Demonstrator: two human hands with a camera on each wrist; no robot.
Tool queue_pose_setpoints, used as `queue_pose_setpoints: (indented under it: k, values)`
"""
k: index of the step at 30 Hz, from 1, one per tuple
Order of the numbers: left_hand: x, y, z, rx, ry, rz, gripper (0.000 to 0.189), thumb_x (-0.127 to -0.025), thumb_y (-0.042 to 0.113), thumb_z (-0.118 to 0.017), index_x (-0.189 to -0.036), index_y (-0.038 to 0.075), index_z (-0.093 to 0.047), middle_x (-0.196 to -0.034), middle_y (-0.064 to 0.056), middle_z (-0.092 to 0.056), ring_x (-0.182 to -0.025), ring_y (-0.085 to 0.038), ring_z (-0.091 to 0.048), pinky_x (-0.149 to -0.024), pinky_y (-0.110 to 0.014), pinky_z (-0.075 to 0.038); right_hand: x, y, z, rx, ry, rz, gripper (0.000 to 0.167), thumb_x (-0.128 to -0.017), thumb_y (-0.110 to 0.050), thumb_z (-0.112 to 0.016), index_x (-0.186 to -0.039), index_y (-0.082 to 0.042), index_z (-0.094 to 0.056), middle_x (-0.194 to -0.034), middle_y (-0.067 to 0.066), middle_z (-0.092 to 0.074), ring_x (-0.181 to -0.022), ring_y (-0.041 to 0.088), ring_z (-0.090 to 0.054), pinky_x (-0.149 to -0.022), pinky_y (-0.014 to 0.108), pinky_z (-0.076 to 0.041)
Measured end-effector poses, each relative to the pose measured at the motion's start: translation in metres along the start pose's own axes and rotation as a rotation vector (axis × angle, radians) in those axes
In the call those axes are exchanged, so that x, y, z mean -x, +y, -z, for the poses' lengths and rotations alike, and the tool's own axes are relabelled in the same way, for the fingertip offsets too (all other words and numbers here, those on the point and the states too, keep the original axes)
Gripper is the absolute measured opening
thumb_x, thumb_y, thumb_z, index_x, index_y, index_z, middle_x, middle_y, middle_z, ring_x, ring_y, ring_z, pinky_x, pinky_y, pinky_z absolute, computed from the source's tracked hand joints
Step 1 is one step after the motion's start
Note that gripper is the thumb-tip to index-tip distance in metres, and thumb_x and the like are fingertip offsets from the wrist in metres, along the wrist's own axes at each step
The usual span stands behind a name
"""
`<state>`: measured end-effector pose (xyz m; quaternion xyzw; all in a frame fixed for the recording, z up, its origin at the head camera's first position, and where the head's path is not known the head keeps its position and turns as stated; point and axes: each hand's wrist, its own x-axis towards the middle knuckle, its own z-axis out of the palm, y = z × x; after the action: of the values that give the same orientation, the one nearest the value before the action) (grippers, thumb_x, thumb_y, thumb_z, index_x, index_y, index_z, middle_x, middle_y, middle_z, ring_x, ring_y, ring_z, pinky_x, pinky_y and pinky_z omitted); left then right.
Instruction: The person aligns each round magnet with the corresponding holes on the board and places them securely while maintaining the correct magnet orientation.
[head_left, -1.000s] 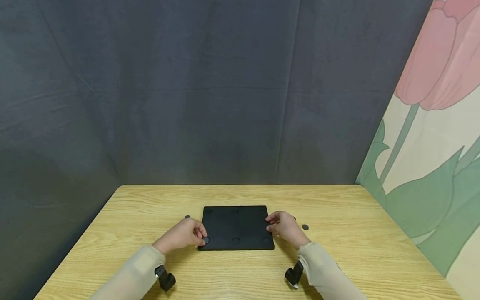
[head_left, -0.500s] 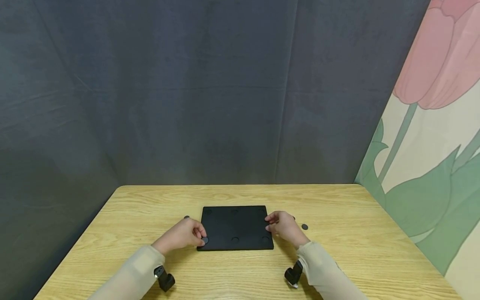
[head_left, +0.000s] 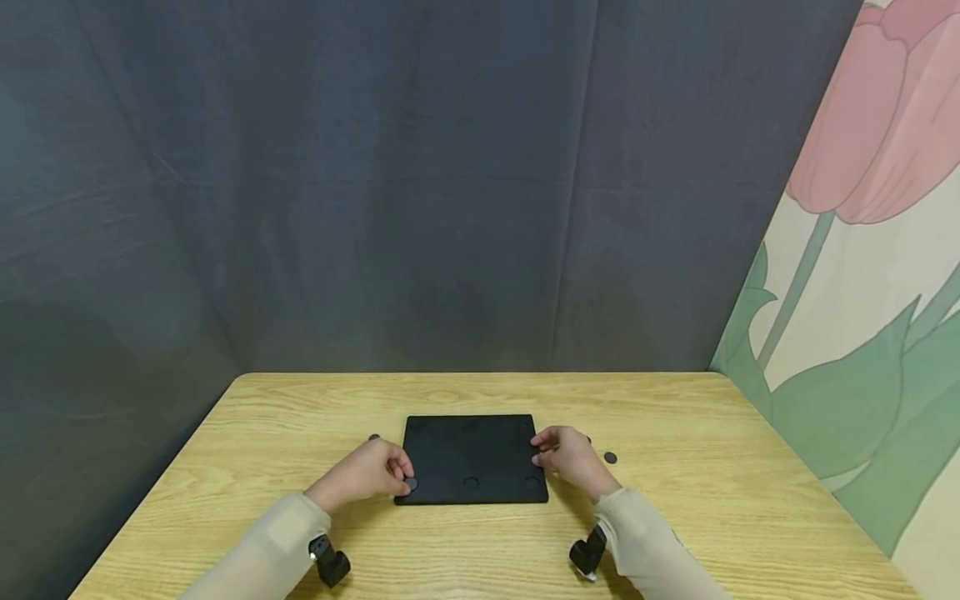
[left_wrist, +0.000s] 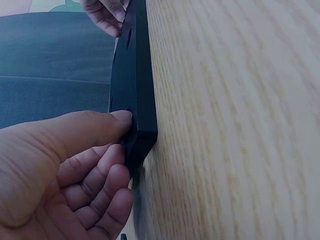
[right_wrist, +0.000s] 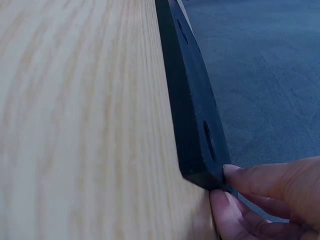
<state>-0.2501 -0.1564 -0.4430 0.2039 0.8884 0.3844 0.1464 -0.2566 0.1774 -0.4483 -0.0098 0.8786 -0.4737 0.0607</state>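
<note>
Left fingers (left_wrist: 111,185) pinching grey disc (head_left: 412,483), right fingers (right_wrist: 227,217) gripping black board (head_left: 472,454) (lying between them).

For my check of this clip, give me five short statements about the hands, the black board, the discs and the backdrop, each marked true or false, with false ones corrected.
1. The black board lies flat on the table. True.
2. The right hand touches the board's left edge. False: it touches the right edge.
3. The left hand is at the board's near-left corner, with a dark disc at its fingertips. True.
4. Nothing lies on the table to the right of the right hand. False: a loose disc lies there.
5. The curtain behind the table is dark. True.
</note>
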Motion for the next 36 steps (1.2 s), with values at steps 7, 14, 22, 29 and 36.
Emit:
queue_pose_setpoints:
  k: [7, 14, 22, 29, 36]
  values:
    - [-0.0001, 0.0011, -0.0002, 0.003, 0.003, 0.008, 0.014, -0.078, 0.006, -0.078, -0.086, 0.007, -0.066, -0.075, -0.002, -0.059, -0.067, -0.016, -0.054, -0.057, -0.027, -0.046, -0.0009, 0.0004, -0.0007, -0.012, 0.014, -0.017, 0.019, -0.083, 0.005, -0.069, -0.101, 0.000, -0.066, -0.090, 0.011, -0.061, -0.071, 0.017, -0.059, -0.061, 0.028, -0.050]
    - [0.0005, 0.0014, -0.0004, 0.001, 0.004, 0.003, 0.014, -0.078, 0.006, -0.078, -0.086, 0.007, -0.066, -0.075, -0.002, -0.058, -0.066, -0.016, -0.054, -0.057, -0.027, -0.046, -0.0008, 0.0009, -0.0017, 0.016, 0.028, -0.021, 0.020, -0.082, 0.005, -0.070, -0.101, 0.000, -0.066, -0.090, 0.010, -0.061, -0.070, 0.016, -0.059, -0.060, 0.029, -0.050]
    - [0.0001, 0.0011, -0.0004, 0.004, 0.000, 0.008, 0.014, -0.078, 0.005, -0.078, -0.086, 0.007, -0.066, -0.075, -0.002, -0.059, -0.066, -0.015, -0.053, -0.057, -0.028, -0.046, -0.0028, 0.0032, -0.0034, 0.019, 0.027, -0.023, 0.019, -0.083, 0.004, -0.070, -0.101, -0.001, -0.066, -0.091, 0.010, -0.062, -0.071, 0.017, -0.059, -0.061, 0.029, -0.050]
    - [0.0007, 0.0024, -0.0006, -0.020, 0.011, 0.001, 0.014, -0.078, 0.006, -0.079, -0.085, 0.007, -0.066, -0.074, -0.001, -0.058, -0.065, -0.015, -0.053, -0.057, -0.027, -0.046, -0.0020, 0.0017, -0.0030, 0.016, 0.024, -0.018, 0.020, -0.082, 0.005, -0.070, -0.102, 0.000, -0.066, -0.091, 0.010, -0.061, -0.072, 0.016, -0.059, -0.062, 0.030, -0.051]
    - [0.0022, 0.0057, 0.0002, -0.033, 0.020, -0.005, 0.014, -0.077, 0.006, -0.079, -0.084, 0.008, -0.067, -0.073, -0.001, -0.059, -0.064, -0.014, -0.053, -0.056, -0.026, -0.046, -0.0032, 0.0026, -0.0027, 0.009, 0.017, -0.019, 0.020, -0.082, 0.005, -0.070, -0.101, 0.000, -0.066, -0.089, 0.010, -0.060, -0.071, 0.017, -0.059, -0.061, 0.029, -0.051]
